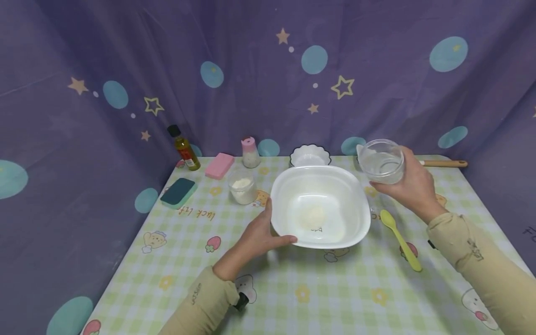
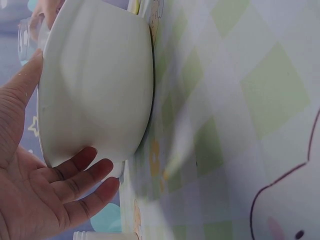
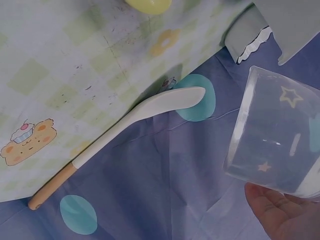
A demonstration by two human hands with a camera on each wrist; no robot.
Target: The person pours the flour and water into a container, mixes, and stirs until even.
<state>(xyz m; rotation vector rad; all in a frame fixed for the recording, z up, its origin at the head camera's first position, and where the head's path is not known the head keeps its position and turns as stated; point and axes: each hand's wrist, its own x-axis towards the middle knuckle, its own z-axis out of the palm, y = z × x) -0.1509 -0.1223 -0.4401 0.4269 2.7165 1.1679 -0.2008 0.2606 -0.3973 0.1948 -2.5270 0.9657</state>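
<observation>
A white bowl (image 1: 293,232) stands mid-table with a pale patch on its bottom. My left hand (image 1: 257,235) steadies its near-left side. In the left wrist view, the thumb reaches the rim and the other fingers extend, fairly straight, along the bowl's outer wall (image 2: 100,75). Just off the bowl's right rim, my right hand (image 1: 412,184) grips a clear cup (image 1: 381,163) from its right side, raised over the table. Clear liquid shows inside, and the cup looks slightly tilted towards the bowl. The right wrist view shows fingers under the see-through cup (image 3: 280,135).
Right of the bowl lies a yellow-green spoon (image 1: 401,239). Behind are a scalloped dish (image 1: 310,156) and a wooden-handled white utensil (image 1: 444,164). To the left stand a jar of white powder (image 1: 243,188), a pink-topped shaker (image 1: 250,152), two sponges (image 1: 179,192) and an oil bottle (image 1: 185,151).
</observation>
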